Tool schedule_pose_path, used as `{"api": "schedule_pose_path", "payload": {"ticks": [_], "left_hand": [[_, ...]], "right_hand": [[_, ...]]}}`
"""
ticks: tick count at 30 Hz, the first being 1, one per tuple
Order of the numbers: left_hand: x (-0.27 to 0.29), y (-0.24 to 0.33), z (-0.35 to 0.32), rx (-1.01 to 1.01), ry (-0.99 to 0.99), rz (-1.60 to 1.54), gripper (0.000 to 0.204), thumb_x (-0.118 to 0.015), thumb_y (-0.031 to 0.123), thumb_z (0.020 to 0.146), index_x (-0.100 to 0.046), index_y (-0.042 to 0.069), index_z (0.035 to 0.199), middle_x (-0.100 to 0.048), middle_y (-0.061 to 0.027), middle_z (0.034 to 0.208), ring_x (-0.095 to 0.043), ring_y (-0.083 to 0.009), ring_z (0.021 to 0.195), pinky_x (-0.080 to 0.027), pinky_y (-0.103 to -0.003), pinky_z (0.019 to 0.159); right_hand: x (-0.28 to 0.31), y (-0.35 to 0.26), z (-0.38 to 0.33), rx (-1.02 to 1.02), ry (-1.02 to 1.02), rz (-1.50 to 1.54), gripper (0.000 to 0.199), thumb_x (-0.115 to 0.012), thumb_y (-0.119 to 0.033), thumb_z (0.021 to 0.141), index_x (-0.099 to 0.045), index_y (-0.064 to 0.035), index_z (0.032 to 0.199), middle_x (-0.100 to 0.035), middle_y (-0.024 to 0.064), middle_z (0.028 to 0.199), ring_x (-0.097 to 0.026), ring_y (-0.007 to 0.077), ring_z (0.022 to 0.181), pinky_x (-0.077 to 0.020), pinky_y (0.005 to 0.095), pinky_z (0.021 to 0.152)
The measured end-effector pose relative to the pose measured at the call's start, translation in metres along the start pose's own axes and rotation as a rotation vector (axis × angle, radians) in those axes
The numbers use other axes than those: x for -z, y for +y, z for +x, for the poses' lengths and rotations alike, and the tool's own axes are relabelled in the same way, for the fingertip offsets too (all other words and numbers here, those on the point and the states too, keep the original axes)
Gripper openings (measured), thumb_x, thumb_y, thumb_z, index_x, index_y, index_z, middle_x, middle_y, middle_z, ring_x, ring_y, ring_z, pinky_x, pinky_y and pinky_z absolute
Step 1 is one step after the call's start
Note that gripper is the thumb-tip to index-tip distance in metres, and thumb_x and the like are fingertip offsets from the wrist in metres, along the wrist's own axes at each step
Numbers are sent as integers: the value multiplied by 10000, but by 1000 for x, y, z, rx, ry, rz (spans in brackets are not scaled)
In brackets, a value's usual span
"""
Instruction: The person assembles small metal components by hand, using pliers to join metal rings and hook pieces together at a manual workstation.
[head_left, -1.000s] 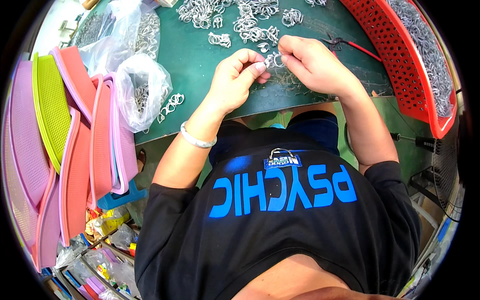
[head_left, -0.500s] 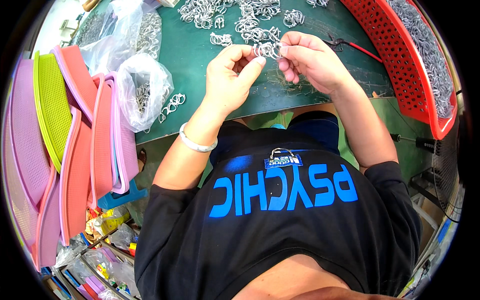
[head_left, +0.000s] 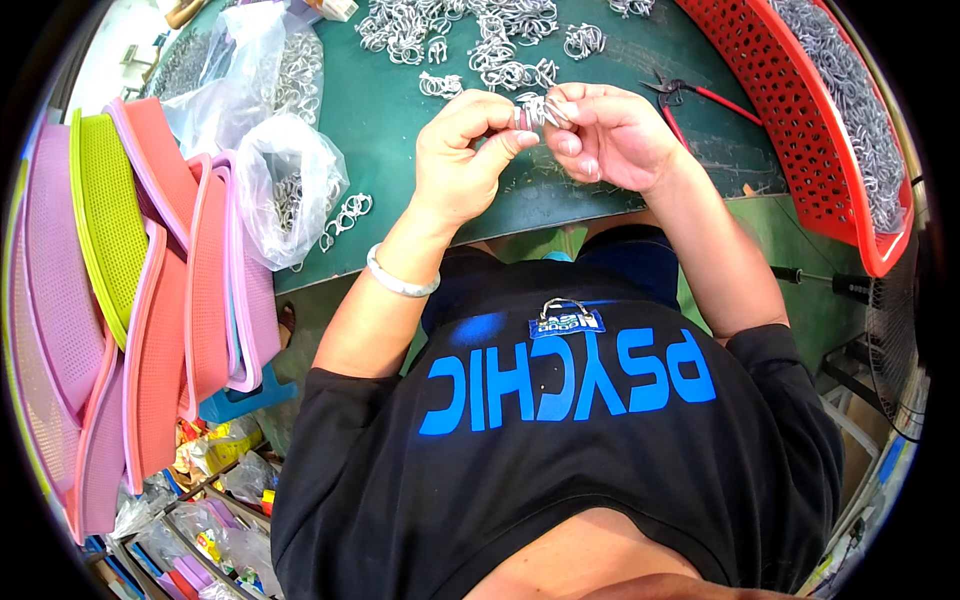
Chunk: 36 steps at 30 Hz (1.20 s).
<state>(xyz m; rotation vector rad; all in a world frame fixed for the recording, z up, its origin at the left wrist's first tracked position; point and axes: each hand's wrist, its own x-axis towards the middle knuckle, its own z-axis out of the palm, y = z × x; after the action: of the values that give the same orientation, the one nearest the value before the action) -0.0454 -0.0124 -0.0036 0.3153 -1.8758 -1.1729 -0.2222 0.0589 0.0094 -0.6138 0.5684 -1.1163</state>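
Note:
Between my two hands, just above the green table (head_left: 400, 190), is a small bunch of silvery metal rings (head_left: 540, 110). My left hand (head_left: 468, 150) pinches its left end between thumb and forefinger. On its other end, the fingertips of my right hand (head_left: 615, 130) are closed. How the rings join is too small to make out. Beyond my hands lie heaped metal rings (head_left: 505, 45), with a small separate cluster (head_left: 440, 86) near my left fingers and another cluster (head_left: 584, 41) farther right.
Red-handled pliers (head_left: 690, 95) lie right of my hands. A red perforated basket (head_left: 800, 130) full of metal pieces stands at the right. At left are an open plastic bag (head_left: 325, 150) of rings, a short ring chain (head_left: 347, 220) and stacked coloured baskets (head_left: 155, 350).
My hands have drawn closer together, and the ring bunch between them looks more compact. My right hand has shifted slightly left and down, uncovering more of the pliers.

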Motion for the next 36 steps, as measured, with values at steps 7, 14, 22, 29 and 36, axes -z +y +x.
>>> {"api": "schedule_pose_path", "payload": {"ticks": [7, 14, 22, 29, 36], "left_hand": [[9, 2, 4, 52, -100, -137, 80, -663, -5, 712, -615, 6, 775, -570, -34, 768, -516, -110, 706, -419, -226, 623], [9, 2, -1, 385, 10, -325, 81, -628, 42, 780, -606, 5, 849, -589, -10, 789, -524, -79, 697, -440, -209, 641], [5, 10, -1, 468, 26, -385, 124, -543, 118, 864, -583, 3, 888, -585, -35, 794, -541, -109, 703, -443, -230, 660], [2, 0, -2, 534, 51, -667, 110, -518, 142, 881, -567, 46, 900, -567, -28, 779, -527, -128, 692, -444, -256, 648], [1, -2, -2, 616, 88, -812, 102, -502, 152, 887, -550, 61, 881, -547, -25, 781, -507, -132, 681, -447, -275, 652]], "right_hand": [[9, 0, 3, -124, -189, 119, 175, -461, -205, 854, -508, -36, 863, -469, 38, 640, -397, 114, 450, -306, 232, 389], [-19, 9, 1, 199, 351, -207, 203, -499, -252, 866, -523, -51, 870, -526, 40, 682, -495, 101, 552, -380, 209, 455], [-13, 10, -2, 285, 299, -676, 85, -627, -117, 787, -573, -52, 781, -515, -39, 691, -434, 28, 583, -344, 171, 515], [-14, 15, 4, 213, 225, -93, 68, -641, -115, 776, -597, -73, 805, -563, -15, 751, -490, 75, 662, -391, 218, 579], [-14, 30, 8, 258, 264, 103, 65, -611, -102, 794, -577, -59, 827, -578, 22, 813, -517, 115, 743, -399, 251, 650]]}}
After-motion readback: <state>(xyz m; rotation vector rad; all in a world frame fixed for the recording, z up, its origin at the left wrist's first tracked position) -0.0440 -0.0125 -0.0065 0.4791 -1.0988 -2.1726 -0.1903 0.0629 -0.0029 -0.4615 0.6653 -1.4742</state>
